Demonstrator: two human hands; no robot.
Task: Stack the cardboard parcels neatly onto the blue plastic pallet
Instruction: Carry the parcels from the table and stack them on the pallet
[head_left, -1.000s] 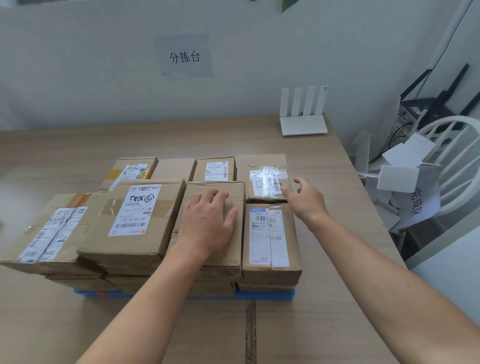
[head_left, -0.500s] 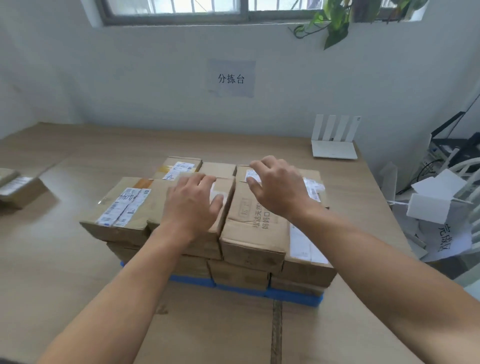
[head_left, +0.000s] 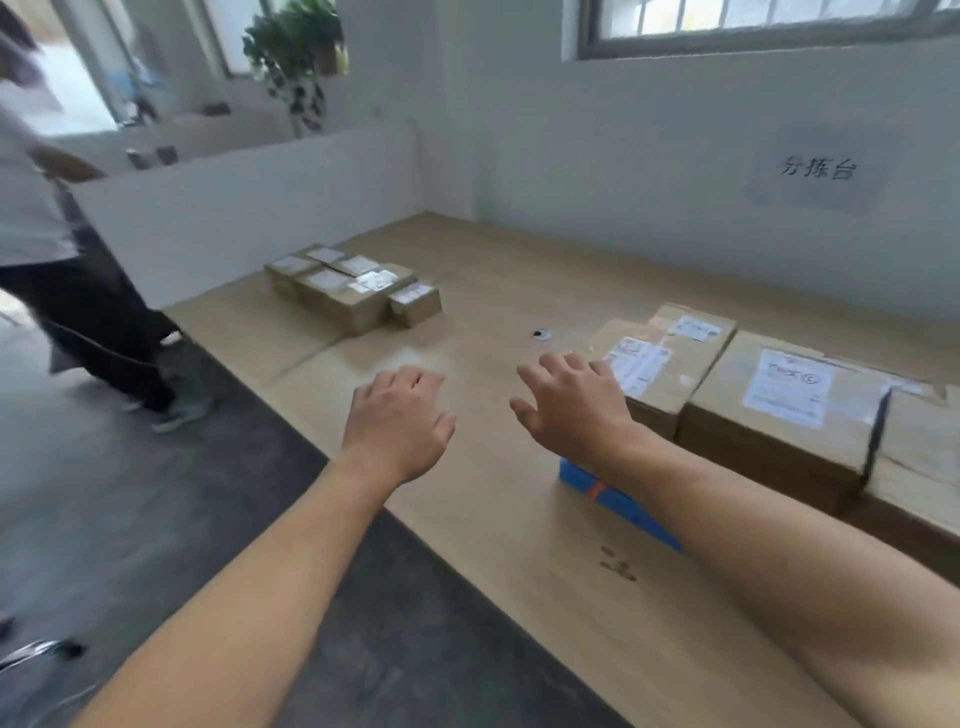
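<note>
Grey floor fills the left, where another person (head_left: 47, 249) walks past. On the wooden counter (head_left: 519, 519) a loose cluster of cardboard parcels (head_left: 353, 286) waits at the far left corner. Both hands hover empty above the counter: left hand (head_left: 397, 421) and right hand (head_left: 574, 410), fingers spread apart, holding nothing. At the right, stacked parcels (head_left: 779, 410) sit on the blue plastic pallet (head_left: 613, 493), whose corner shows under the right forearm. This looks like a fetch step; next the hands should reach the far cluster and lift one parcel. Half a second ago both palms pressed the stack; now they have left it and the view has swung left.
</note>
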